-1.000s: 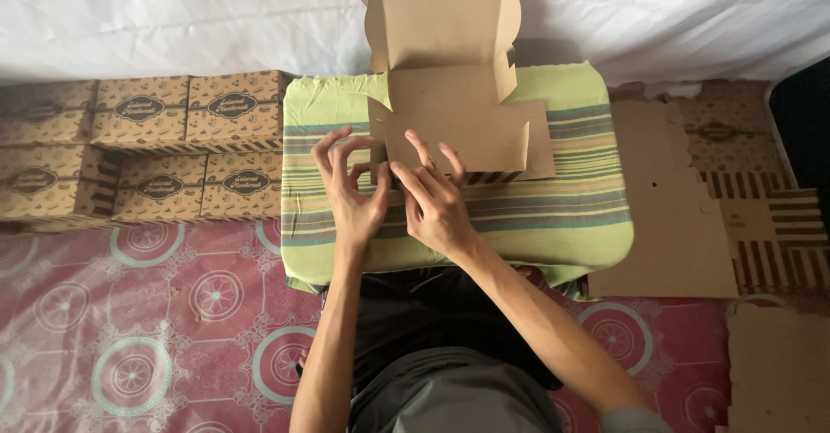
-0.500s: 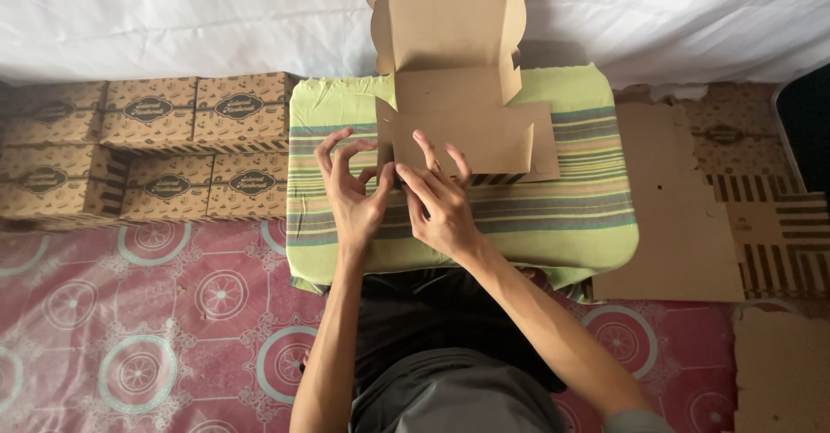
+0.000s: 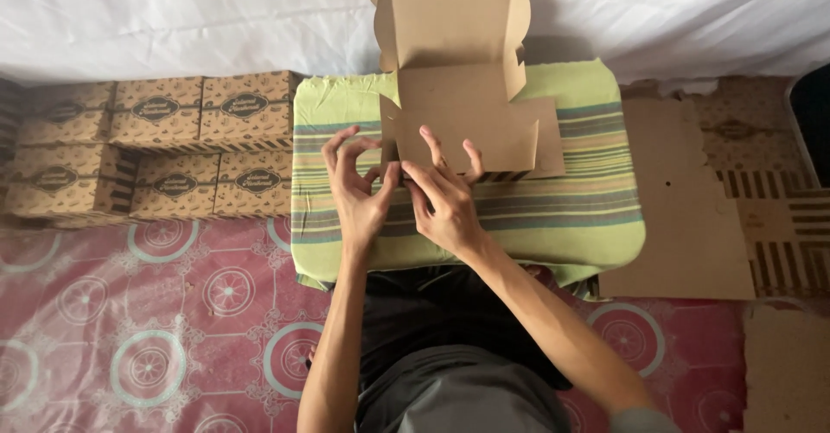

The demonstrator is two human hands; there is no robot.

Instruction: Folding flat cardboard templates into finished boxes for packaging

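A half-folded brown cardboard box point(image 3: 462, 96) lies on a green striped cushion point(image 3: 571, 213), its lid flap standing up at the back against a white cloth. My left hand point(image 3: 356, 193) pinches the box's near left corner flap between thumb and fingers. My right hand point(image 3: 445, 200) presses on the near front edge of the box, fingers spread over the inside panel. Both hands meet at that corner.
Several assembled printed cardboard boxes point(image 3: 156, 143) are stacked at the left of the cushion. Flat unfolded box blanks point(image 3: 692, 200) lie on the floor at the right. A red patterned mat point(image 3: 147, 329) covers the floor in front.
Both hands stay at the box's near left corner; the fingers have shifted slightly. The view has drifted a little.
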